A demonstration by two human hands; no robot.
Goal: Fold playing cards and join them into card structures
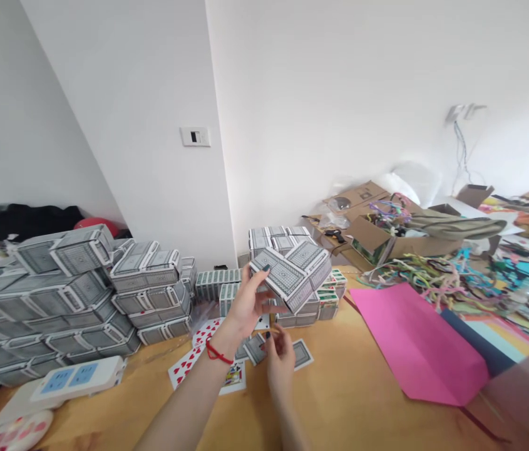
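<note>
My left hand (pixel 245 307), with a red string round its wrist, is raised above the wooden table (pixel 339 394) and grips a grey-patterned card box (pixel 285 279) tilted in the air. Just below it my right hand (pixel 279 357) hovers over loose playing cards (pixel 208 363) lying on the table, its fingers curled; whether it holds a card I cannot make out. Behind the held box stands a small stack of similar card boxes (pixel 278 241).
A big pile of card boxes (pixel 71 300) fills the left side, with a white power strip (pixel 74 379) in front. Pink paper (pixel 414 344) and dark blue paper lie at right. Cardboard boxes (pixel 381 235) and coloured paper strips crowd the far right.
</note>
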